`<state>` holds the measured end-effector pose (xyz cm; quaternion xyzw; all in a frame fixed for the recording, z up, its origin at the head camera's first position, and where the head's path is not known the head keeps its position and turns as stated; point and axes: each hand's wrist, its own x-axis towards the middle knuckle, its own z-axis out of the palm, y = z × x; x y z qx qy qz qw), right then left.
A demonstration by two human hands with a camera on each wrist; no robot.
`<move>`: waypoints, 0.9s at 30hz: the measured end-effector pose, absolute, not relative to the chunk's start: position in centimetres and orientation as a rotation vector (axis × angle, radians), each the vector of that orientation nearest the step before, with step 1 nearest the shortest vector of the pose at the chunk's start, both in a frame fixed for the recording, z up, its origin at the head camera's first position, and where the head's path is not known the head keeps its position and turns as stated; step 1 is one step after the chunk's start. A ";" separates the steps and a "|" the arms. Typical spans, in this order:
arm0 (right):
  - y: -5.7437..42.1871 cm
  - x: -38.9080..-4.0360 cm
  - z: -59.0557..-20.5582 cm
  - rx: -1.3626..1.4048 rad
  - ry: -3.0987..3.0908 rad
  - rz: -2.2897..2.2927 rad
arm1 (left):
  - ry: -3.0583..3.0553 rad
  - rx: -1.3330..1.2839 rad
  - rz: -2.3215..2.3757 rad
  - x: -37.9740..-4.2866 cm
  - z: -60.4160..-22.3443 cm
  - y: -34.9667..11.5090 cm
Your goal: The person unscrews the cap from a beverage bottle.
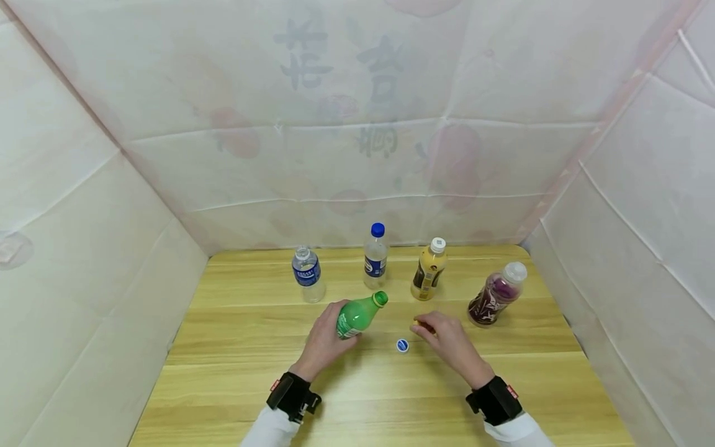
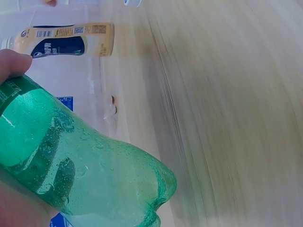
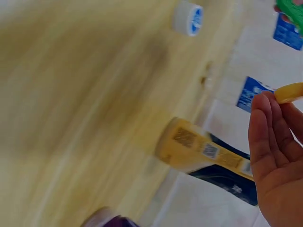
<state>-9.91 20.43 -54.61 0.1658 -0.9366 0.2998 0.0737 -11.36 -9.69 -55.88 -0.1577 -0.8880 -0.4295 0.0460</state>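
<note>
A green plastic bottle leans to the right in my left hand, which grips it round the body. Its mouth has no cap on it, and droplets cling to the inside in the left wrist view. My right hand pinches a yellow bottle cap between thumb and fingertips, a little right of the green bottle's mouth and apart from it. Between the two hands a white cap with a blue top lies on the table.
Behind the hands stand an uncapped clear bottle with a blue label, a blue-capped clear bottle and a yellow bottle with a white cap. At the right is a dark purple bottle. Pale sheeting surrounds the wooden table.
</note>
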 end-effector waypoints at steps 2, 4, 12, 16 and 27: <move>20.6 -9.8 -55.1 0.521 -2.823 0.876 | -2.717 -0.471 -1.316 -11.4 -55.9 -9.9; 20.6 -9.7 -55.5 0.547 -2.832 0.857 | -2.716 -0.467 -1.313 -11.4 -55.9 -10.0; 20.4 -9.2 -57.1 0.567 -2.925 0.749 | -2.707 -0.457 -1.323 -11.5 -55.8 -10.4; 20.2 -9.0 -58.0 0.529 -2.989 0.731 | -2.702 -0.458 -1.329 -11.5 -55.8 -10.6; 20.0 -9.0 -59.3 0.545 -2.997 0.634 | -2.691 -0.467 -1.341 -11.4 -55.8 -10.5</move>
